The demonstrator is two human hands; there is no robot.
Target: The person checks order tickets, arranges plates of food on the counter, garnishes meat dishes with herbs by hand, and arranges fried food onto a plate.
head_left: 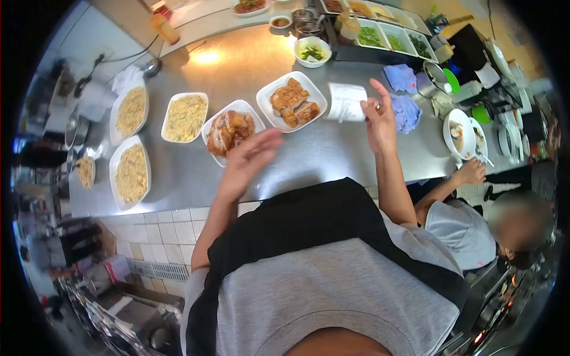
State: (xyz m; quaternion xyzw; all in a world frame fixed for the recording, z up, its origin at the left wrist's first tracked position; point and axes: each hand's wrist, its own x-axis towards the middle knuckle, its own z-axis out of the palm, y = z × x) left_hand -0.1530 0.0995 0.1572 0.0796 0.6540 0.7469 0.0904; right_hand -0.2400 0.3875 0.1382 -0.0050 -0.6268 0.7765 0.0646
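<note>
Between the thumb and fingers of my right hand (382,121), a white printed paper slip (345,99) is pinched, with one finger pointing up. My left hand (250,155) is open, fingers stretched and slightly blurred, over the near right edge of a white dish of browned, cut meat (230,132). Whether it touches the dish I cannot tell. A second white dish of golden-brown sliced meat (292,104) sits between my hands. To the left of the meat stands a square white dish of fried rice (184,118).
Two more rice dishes (131,173) stand at the steel counter's (237,56) left. A bowl with greens (312,52) is at the back, near trays of chopped greens (369,37). Blue cloths (406,113) lie right. A co-worker's hand (472,171) is by a white bowl (459,135).
</note>
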